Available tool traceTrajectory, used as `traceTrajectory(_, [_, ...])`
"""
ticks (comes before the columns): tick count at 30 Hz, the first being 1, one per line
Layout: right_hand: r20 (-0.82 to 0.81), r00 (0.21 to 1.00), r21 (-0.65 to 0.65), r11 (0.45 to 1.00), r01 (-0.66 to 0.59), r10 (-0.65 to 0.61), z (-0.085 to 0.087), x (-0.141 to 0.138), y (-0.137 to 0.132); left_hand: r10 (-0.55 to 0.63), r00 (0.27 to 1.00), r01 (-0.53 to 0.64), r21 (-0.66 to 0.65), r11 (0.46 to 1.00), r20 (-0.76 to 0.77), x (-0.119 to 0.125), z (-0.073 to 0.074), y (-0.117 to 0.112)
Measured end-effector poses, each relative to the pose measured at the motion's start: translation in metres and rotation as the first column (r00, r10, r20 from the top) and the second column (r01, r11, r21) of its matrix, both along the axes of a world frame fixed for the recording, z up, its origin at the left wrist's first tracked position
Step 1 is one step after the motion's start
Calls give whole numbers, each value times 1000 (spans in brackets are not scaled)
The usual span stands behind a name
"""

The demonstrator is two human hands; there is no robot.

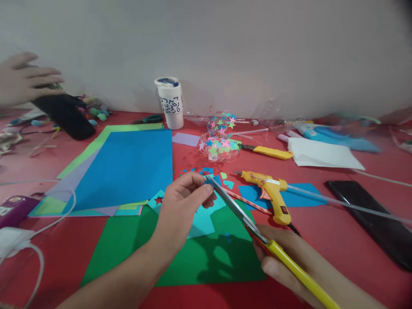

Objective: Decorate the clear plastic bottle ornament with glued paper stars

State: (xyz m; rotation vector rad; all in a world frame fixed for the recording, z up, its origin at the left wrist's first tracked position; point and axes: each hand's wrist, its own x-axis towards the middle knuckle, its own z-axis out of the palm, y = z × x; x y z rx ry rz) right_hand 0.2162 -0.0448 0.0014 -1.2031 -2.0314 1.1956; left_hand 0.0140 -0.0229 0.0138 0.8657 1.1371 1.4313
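Note:
In the head view my right hand [280,253] is wrapped round a pair of scissors [238,210] with long metal blades and yellow handles. The blades point up and left, their tips at the fingertips of my left hand [183,201]. Thumb and fingers of that hand are pinched together; a small bit of blue shows at the blade tips, but what the pinch holds is mostly hidden. Below both hands lie light-blue paper scraps [204,223], one with a star-shaped hole, on a green sheet [128,253].
Coloured paper sheets [128,167] are stacked left, near a white tumbler [172,105]. A yellow glue gun [273,193], a yellow cutter knife [273,152] and a black phone [370,219] lie right. Star decorations [220,137] stand behind. Another person's hand [28,81] grips a black object [67,116].

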Motion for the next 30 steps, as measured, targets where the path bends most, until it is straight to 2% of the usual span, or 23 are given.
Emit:
traceTrajectory(4, [71,997,23,1000,7,-9,4,1,1,59,991,-55,37,998,-121,-2,4,1])
traceTrajectory(7, [77,997,-6,1000,6,-5,8,1,1,76,985,-71,40,997,-155,-3,6,1])
traceTrajectory(13, [-7,998,-116,991,-61,60,6,0,5,41,996,-38,46,998,-80,-2,3,0])
traceTrajectory(16, [-46,995,-128,987,-98,92,4,0,7,14,999,-11,53,999,-50,0,3,-2])
traceTrajectory(23, [-49,996,-167,983,-81,74,6,3,1,7,1000,-5,70,998,-23,0,1,-3])
traceTrajectory(30, [-84,996,-213,975,-59,42,0,2,-1,-11,1000,11,77,997,3,1,-2,-3])
